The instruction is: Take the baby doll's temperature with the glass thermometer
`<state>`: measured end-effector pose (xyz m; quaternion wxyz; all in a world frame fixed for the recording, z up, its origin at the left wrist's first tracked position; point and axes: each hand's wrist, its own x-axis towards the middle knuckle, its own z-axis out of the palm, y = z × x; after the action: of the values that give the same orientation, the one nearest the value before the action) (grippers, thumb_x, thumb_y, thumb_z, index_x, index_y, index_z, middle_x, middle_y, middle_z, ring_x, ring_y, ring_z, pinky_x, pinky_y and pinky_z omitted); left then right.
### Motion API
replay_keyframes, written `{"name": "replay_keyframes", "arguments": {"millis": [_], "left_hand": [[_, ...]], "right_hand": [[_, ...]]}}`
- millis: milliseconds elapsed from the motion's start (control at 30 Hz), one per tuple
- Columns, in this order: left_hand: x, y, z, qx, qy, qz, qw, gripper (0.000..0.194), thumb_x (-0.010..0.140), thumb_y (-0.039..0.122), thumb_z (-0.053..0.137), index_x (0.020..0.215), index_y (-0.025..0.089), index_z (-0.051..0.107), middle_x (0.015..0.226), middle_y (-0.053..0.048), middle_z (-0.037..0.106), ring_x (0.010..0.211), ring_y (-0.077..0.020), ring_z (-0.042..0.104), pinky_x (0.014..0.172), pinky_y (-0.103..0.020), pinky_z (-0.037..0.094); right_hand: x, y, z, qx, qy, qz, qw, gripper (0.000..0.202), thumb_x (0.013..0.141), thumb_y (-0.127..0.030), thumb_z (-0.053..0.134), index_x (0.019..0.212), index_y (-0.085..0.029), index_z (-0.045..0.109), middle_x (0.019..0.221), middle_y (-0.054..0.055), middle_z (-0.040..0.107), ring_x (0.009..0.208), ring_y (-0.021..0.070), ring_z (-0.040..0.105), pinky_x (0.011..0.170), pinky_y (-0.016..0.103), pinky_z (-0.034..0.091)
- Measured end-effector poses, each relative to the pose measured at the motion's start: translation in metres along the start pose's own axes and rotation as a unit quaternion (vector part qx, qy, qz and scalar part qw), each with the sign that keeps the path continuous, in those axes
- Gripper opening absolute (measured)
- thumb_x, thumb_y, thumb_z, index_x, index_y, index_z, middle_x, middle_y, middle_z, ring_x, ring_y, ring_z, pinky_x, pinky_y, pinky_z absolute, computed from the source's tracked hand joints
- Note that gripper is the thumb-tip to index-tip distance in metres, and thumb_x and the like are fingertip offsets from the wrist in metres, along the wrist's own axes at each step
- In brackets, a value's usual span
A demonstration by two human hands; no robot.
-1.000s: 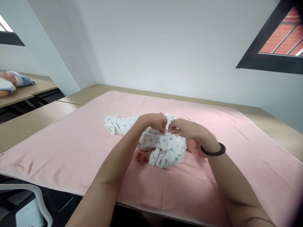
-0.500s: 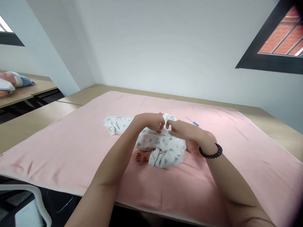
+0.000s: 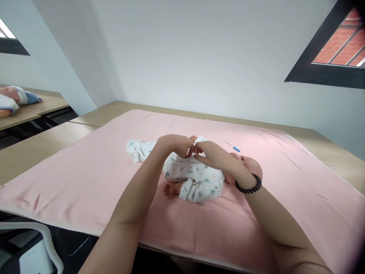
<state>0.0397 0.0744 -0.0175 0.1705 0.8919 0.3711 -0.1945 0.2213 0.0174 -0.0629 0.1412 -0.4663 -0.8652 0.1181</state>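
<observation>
A baby doll lies on its back in a white printed shirt (image 3: 196, 171), with its head (image 3: 253, 167) to the right and one bare hand (image 3: 170, 189) toward me. My left hand (image 3: 179, 145) bends down over the doll's chest, its fingers pinched at the shirt front. Meeting it from the right, my right hand (image 3: 209, 153) has curled fingers close to the left fingertips, also at the shirt front. The exact bit of cloth between the fingers is mostly hidden. White printed pants (image 3: 138, 150) extend left behind my left forearm.
Beneath the doll a pink blanket (image 3: 85, 182) covers much of the wooden table (image 3: 82, 133). A slim blue-and-white stick, perhaps a thermometer (image 3: 236, 148), lies beyond the doll. Another doll (image 3: 14, 97) rests on a table at far left. A chair (image 3: 42, 236) stands at lower left.
My right hand has shifted left, and the fingertips of both hands have come together over the shirt. More of the doll's head now shows beside my right wrist.
</observation>
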Motion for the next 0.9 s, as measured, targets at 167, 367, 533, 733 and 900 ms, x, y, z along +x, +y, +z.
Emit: {"name": "replay_keyframes", "arguments": {"millis": [167,367,533,733,900], "left_hand": [[0.011,-0.006,0.002,-0.014,0.005,0.036,0.999,0.037,0.063,0.016,0.056,0.097,0.023,0.069,0.113,-0.004,0.069,0.083,-0.0214,0.061,0.066,-0.031,0.044],[0.014,-0.014,0.003,-0.042,0.014,0.048,0.998,0.034,0.065,0.024,0.058,0.096,0.026,0.071,0.109,-0.002,0.071,0.081,-0.0202,0.061,0.067,-0.031,0.044],[0.011,-0.016,0.000,-0.058,0.006,0.052,0.997,0.034,0.065,0.025,0.058,0.095,0.026,0.073,0.101,-0.001,0.073,0.081,-0.0193,0.061,0.067,-0.030,0.044],[0.011,-0.024,-0.002,-0.078,-0.018,0.082,0.993,0.033,0.069,0.028,0.057,0.097,0.026,0.075,0.097,0.000,0.073,0.082,-0.0181,0.060,0.069,-0.028,0.043],[0.014,-0.033,-0.001,-0.087,-0.034,0.090,0.992,0.024,0.073,0.031,0.058,0.090,0.023,0.073,0.087,0.000,0.071,0.077,-0.0164,0.057,0.066,-0.026,0.041]], "right_hand": [[0.004,-0.005,0.009,-0.008,-0.035,-0.004,0.999,0.021,0.094,-0.032,0.058,0.077,-0.020,0.057,0.078,0.002,0.064,0.072,0.0162,0.057,0.064,0.029,0.038],[0.007,-0.004,0.014,-0.031,-0.036,0.007,0.999,0.014,0.095,-0.027,0.057,0.084,-0.018,0.059,0.081,0.004,0.064,0.072,0.0165,0.054,0.062,0.028,0.034],[0.006,-0.004,0.011,-0.020,-0.025,0.007,0.999,0.015,0.099,-0.032,0.055,0.104,-0.019,0.060,0.089,0.003,0.068,0.077,0.0158,0.057,0.064,0.027,0.035],[0.008,-0.006,0.018,-0.041,-0.020,0.018,0.999,0.015,0.099,-0.029,0.051,0.100,-0.017,0.061,0.088,0.006,0.069,0.079,0.0184,0.059,0.064,0.028,0.034],[0.011,-0.008,0.024,-0.060,-0.014,0.037,0.997,0.016,0.097,-0.028,0.052,0.097,-0.015,0.061,0.090,0.010,0.070,0.078,0.0206,0.060,0.063,0.030,0.033]]}}
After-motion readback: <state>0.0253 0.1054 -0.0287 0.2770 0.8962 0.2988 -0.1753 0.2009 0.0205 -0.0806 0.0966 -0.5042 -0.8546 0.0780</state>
